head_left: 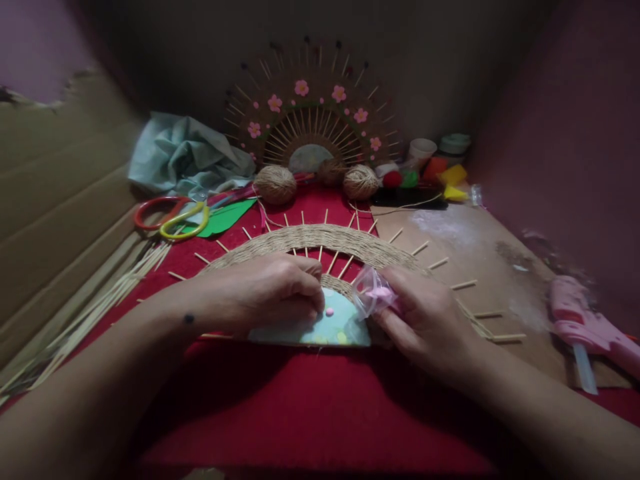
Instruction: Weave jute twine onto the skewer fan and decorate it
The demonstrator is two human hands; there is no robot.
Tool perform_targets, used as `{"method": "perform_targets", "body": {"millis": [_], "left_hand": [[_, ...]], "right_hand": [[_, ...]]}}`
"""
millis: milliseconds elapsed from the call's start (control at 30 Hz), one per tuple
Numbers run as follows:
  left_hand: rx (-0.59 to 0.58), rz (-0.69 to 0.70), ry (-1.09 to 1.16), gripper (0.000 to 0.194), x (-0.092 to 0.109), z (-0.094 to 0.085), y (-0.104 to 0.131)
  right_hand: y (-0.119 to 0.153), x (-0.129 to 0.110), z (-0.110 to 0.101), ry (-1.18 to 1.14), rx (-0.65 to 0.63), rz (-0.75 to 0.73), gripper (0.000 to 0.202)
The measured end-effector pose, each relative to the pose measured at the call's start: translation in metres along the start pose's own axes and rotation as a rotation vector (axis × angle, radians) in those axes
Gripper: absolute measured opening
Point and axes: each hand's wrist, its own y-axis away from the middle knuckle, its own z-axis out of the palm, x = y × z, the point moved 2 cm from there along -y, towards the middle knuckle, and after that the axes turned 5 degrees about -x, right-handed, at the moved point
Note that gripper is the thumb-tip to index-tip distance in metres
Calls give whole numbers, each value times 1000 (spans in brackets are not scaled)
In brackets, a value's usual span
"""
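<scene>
A light blue half-disc (345,320) with pale yellow patches forms the base of a woven twine fan (320,235) with thin sticks poking out. One small pink dot (329,311) sits on the half-disc. My left hand (285,290) is over the half-disc's left side, fingers curled closed beside the dot; anything pinched in them is hidden. In my right hand (425,313), at the half-disc's right edge, a clear plastic bag (369,290) with pink clay-like stuff inside is held between thumb and fingers.
Behind stands a finished-looking fan (320,113) with pink flowers. Twine balls (275,185), scissors (173,217), green sheet (230,219) and blue cloth (185,153) lie before it. Loose sticks (100,313) are at left; a pink glue gun (580,313) lies right on brown board (450,233).
</scene>
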Motion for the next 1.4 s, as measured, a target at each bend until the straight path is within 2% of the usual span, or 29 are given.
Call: {"method": "perform_targets", "body": {"millis": [200, 733, 867, 1100, 1233, 1400], "left_hand": [[39, -1, -29, 19, 2, -1, 0], [48, 20, 23, 13, -3, -4, 1], [173, 47, 72, 11, 1, -7, 2], [442, 64, 176, 13, 23, -1, -7], [555, 69, 84, 12, 29, 8, -11], [602, 87, -101, 15, 28, 27, -14]], "right_hand": [[0, 1, 0, 3, -13, 5, 12], [-1, 0, 0, -4, -25, 13, 10], [-1, 0, 0, -7, -22, 16, 10], [-1, 0, 2, -29, -51, 25, 5], [-1, -1, 4, -24, -31, 17, 4], [-1, -2, 6, 9, -40, 25, 4]]}}
